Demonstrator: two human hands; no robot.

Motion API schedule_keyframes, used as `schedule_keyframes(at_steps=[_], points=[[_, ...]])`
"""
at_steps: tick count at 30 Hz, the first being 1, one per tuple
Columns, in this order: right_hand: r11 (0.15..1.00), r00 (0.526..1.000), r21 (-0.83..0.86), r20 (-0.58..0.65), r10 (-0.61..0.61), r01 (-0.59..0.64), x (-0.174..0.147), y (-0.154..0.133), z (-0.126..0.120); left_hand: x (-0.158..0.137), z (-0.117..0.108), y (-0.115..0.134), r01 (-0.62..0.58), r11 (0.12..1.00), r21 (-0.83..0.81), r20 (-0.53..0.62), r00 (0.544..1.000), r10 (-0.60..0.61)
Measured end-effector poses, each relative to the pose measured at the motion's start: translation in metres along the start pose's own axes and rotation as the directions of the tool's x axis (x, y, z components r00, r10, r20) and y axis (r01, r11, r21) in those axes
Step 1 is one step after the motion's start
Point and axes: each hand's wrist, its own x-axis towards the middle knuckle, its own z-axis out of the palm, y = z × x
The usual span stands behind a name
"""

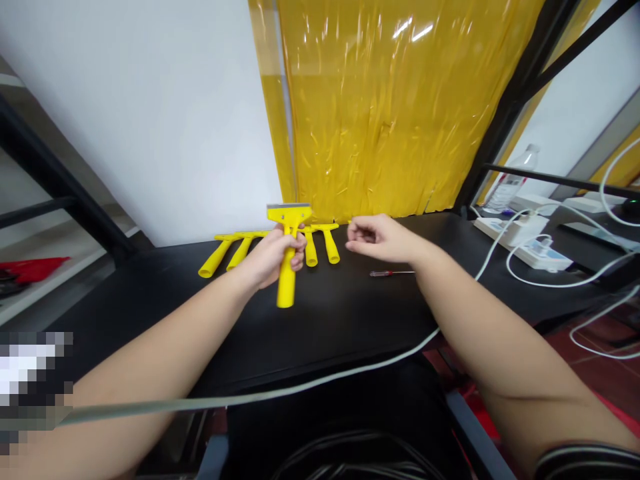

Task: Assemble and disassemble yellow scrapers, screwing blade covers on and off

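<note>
My left hand (273, 257) is wrapped round the handle of a yellow scraper (287, 280), held upright above the table with its metal blade edge at the top. Behind it, several more yellow scrapers lie in a row on the table, among them one at the left end (215, 259) and one at the right end (331, 247). Just right of that row hovers my right hand (377, 239), its fingers curled in and closed; whether something small is in them I cannot make out. A screwdriver (390, 273) with a thin shaft lies below my right hand, partly behind the wrist.
The black table (320, 320) backs onto a white panel and a yellow film curtain (400, 133). Right of my arm are power strips (537, 253), cables and a plastic bottle (515, 177). A pale cable (320, 381) crosses in front of me, over the table's near edge.
</note>
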Motion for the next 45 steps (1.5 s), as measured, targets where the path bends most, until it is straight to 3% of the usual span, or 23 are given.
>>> schedule_keyframes(at_steps=[2,3,5,7,10,13,16,19,22,28,36,41,45], points=[[0.973,0.954,-0.066,0.191,0.231,-0.223,-0.006,0.019,-0.018,-0.004,-0.010,0.009,0.160,0.981,0.111,0.086,0.982,-0.170],[0.941,0.891,-0.149,0.304,0.337,-0.305,-0.009,0.028,-0.024,-0.006,-0.014,0.013,0.207,0.958,0.199,0.114,0.966,-0.233],[0.870,0.769,-0.316,0.415,0.486,-0.379,-0.011,0.040,-0.028,-0.009,-0.020,0.016,0.208,0.910,0.358,0.179,0.942,-0.286],[0.842,0.732,-0.392,0.436,0.524,-0.370,-0.010,0.042,-0.023,-0.009,-0.024,0.015,0.153,0.876,0.457,0.258,0.920,-0.296],[0.903,0.775,-0.292,0.470,0.423,-0.315,-0.006,0.032,-0.012,-0.009,-0.023,0.009,0.108,0.846,0.522,0.351,0.877,-0.329],[0.961,0.871,0.009,0.425,0.248,-0.278,-0.005,0.019,-0.011,-0.009,-0.019,0.002,0.083,0.811,0.579,0.394,0.842,-0.367],[0.914,0.969,0.361,0.222,0.111,-0.187,-0.005,0.014,-0.014,-0.011,-0.011,-0.001,-0.007,0.760,0.650,0.401,0.853,-0.335],[0.848,0.993,0.529,-0.082,0.080,-0.024,-0.004,0.011,-0.010,-0.012,-0.004,-0.006,-0.113,0.660,0.743,0.386,0.878,-0.284],[0.835,0.963,0.545,-0.255,0.086,0.069,-0.001,0.008,0.004,-0.011,-0.002,-0.013,-0.231,0.540,0.810,0.399,0.891,-0.217],[0.860,0.972,0.501,-0.231,0.031,0.092,0.004,0.001,0.035,-0.006,-0.004,-0.023,-0.396,0.387,0.833,0.480,0.864,-0.150],[0.918,0.987,0.379,-0.146,-0.062,0.114,0.006,0.004,0.050,-0.004,-0.006,-0.023,-0.380,0.381,0.843,0.466,0.869,-0.164],[0.955,0.985,0.276,-0.160,-0.066,0.109,0.005,0.002,0.049,-0.005,-0.005,-0.023,-0.367,0.390,0.844,0.458,0.873,-0.170],[0.951,0.983,0.288,-0.174,-0.062,0.111,0.004,0.001,0.048,-0.004,-0.006,-0.025,-0.347,0.400,0.848,0.445,0.877,-0.182]])
